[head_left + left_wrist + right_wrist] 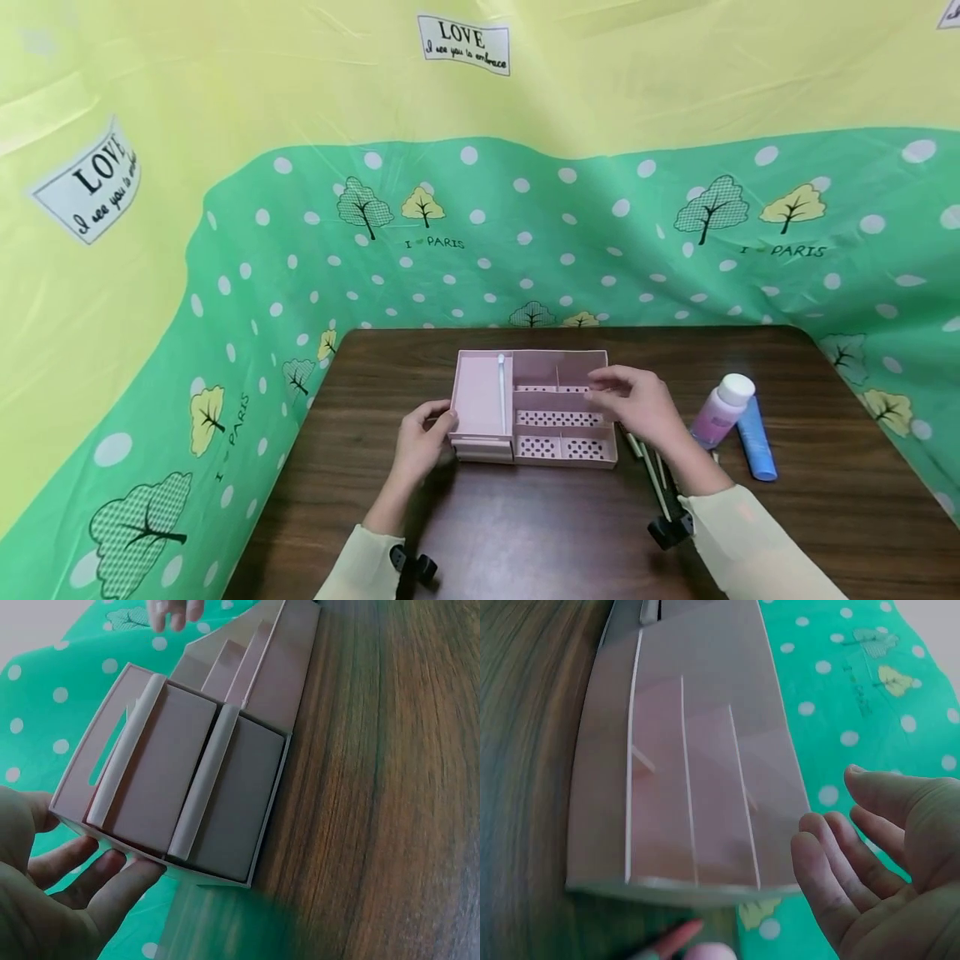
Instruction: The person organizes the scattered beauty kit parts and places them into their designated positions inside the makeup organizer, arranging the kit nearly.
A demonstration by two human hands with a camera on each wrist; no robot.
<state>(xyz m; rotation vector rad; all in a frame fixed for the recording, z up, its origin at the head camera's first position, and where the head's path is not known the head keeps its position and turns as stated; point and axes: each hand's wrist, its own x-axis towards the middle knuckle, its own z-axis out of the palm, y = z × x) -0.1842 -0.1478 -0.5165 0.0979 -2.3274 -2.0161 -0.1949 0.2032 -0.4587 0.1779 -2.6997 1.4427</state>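
Note:
A pink desktop organizer (482, 392) sits on the table, with a flat top on its left part, two drawers (161, 769) in front and divided compartments (558, 421) on the right. A slim white stick (502, 392) lies along the flat top. My left hand (420, 437) holds the organizer's left side, thumb near the top edge and fingertips against the wall. Over the right-hand compartments hovers my right hand (637, 404), fingers loosely bent and nothing in them. In the right wrist view this hand (885, 862) is beside the organizer's rear right corner.
A pink bottle (716, 421) with a white cap stands to the right, beside a blue tube (757, 442) lying on the table. Several slim sticks (654, 479) lie partly beneath my right forearm. Patterned green and yellow cloth (480, 217) hangs behind the brown table (525, 525).

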